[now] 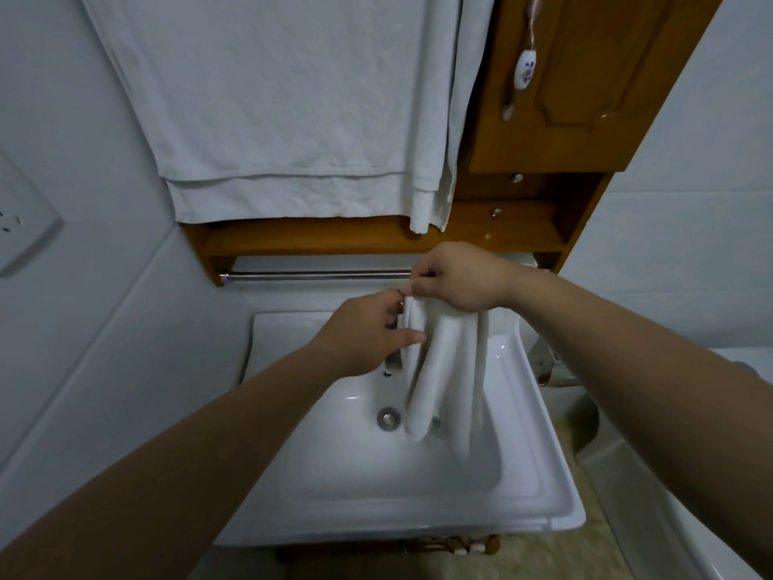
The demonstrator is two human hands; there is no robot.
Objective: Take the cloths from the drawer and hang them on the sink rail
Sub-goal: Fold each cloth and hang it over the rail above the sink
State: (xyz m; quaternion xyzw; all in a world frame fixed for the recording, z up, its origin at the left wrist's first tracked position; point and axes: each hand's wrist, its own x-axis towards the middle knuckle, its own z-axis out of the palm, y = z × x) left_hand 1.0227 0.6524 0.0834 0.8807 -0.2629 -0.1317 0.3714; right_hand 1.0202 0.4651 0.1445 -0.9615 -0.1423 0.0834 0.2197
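Observation:
A white cloth [443, 370] hangs bunched in folds over the white sink [531, 454]. My right hand [456, 278] grips its top edge just in front of the metal rail [318, 277], which runs under the wooden shelf. My left hand [368, 332] pinches the cloth's upper left corner between thumb and fingers, right below the right hand. The cloth's lower end dangles into the basin near the drain [389, 418]. The drawer is out of view.
A large white towel [284, 106] hangs over the mirror area above the wooden shelf [318, 240]. A wooden cabinet door [585, 77] with a ceramic handle is at upper right. The tap is partly hidden behind my left hand. A wall socket [21, 215] sits left.

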